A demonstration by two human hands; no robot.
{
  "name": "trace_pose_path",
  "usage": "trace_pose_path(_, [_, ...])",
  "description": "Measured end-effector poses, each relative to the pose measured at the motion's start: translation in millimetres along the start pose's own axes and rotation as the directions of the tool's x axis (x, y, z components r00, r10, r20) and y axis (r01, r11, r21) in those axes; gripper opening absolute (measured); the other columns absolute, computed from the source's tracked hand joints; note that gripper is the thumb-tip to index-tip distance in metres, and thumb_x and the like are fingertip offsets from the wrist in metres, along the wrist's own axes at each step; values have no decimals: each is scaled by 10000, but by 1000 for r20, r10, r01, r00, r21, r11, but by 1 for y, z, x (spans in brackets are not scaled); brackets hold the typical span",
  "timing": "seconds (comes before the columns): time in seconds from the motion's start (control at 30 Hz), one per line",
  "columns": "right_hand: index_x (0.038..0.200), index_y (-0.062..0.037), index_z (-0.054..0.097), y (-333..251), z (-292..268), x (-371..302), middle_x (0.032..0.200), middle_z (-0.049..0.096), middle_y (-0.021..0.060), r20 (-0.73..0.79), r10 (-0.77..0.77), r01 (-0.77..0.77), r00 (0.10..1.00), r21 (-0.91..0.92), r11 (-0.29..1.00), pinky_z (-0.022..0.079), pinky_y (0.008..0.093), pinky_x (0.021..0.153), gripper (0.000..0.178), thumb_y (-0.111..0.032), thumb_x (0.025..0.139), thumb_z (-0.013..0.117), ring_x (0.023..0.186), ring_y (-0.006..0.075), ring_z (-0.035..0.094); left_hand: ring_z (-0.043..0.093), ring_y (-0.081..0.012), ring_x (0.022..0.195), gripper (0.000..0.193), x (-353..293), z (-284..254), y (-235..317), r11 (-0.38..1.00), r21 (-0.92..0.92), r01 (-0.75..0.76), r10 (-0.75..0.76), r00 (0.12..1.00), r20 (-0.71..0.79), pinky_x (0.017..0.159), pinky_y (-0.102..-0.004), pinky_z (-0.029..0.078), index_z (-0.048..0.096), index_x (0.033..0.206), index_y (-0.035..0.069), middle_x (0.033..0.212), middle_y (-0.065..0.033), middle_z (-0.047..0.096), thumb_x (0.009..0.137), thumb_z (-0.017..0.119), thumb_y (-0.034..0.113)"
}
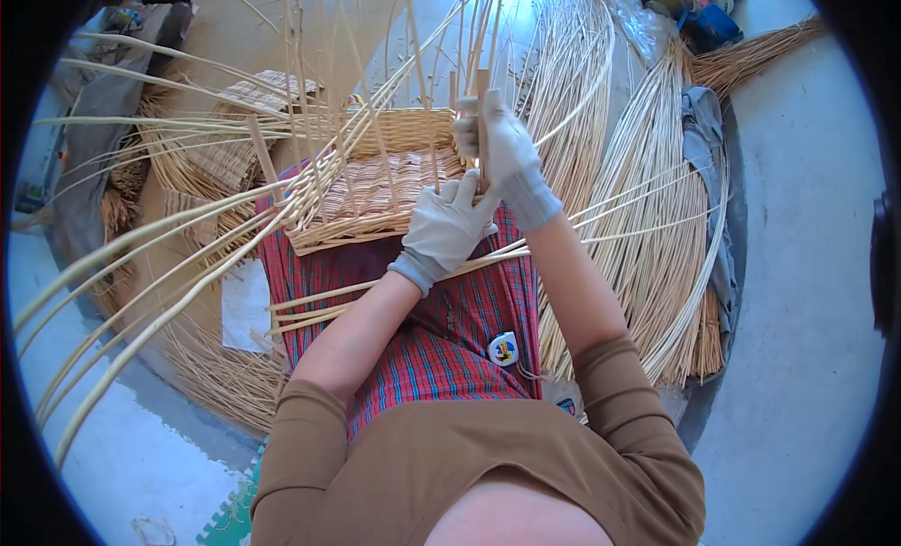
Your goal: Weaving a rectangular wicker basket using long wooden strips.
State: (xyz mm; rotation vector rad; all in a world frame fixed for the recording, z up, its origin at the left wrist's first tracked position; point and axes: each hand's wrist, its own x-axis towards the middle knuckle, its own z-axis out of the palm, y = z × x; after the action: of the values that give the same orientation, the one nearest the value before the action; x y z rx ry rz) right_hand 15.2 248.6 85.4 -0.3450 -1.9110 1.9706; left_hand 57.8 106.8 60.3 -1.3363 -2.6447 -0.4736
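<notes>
A partly woven rectangular wicker basket rests on my lap, over a red checked cloth. Thin upright stakes rise from its sides, and long pale willow rods fan out from its left corner. Both hands wear whitish work gloves. My left hand is closed over the rim at the near right corner, its fingertips on the weave. Just above it, my right hand wraps round an upright flat wooden stick at the same corner. The stick's lower end is partly hidden by the gloves.
Bundles of pale rods lie on the floor at the right, beside grey cloth. Woven panels and loose rods lie at the left. A tape measure sits on the cloth. A blue container stands at the far right.
</notes>
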Motion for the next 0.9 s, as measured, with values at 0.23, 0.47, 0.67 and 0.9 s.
trace_pose_path(0.23, [795,-154,546,13,0,21,542,346,-87,321,323,-427,891,344,836,196,232,352,537,-658,967,473,395,49,268,631,-256,933,461,-1,5,-11,998,17,-53,54,997,-51,716,-442,499,620,1166,164,1152,-44,590,829,698,469])
trace_pose_path(0.47, [884,-136,593,26,-6,18,595,436,-50,365,180,-327,914,396,858,306,249,407,515,-620,996,456,453,78,369,639,-253,964,585,-1,3,-10,999,29,-40,40,999,7,777,-412,513,585,1312,196,1156,-39,593,810,726,463])
trace_pose_path(0.67, [1233,-121,522,67,-61,-2,1014,565,50,-520,-282,286,806,-74,955,514,351,770,432,-502,1033,482,915,166,564,612,-323,1111,1111,-6,5,0,989,-95,117,-122,991,-47,945,-426,464,249,1572,72,1322,-125,589,705,827,458])
trace_pose_path(0.9, [656,-130,522,72,-103,13,467,221,-53,227,213,-213,950,973,-90,200,277,390,754,-775,934,250,393,92,206,607,-295,1071,1089,-9,8,14,988,41,150,-144,982,-126,950,-427,434,283,1548,8,1216,-129,633,731,796,514])
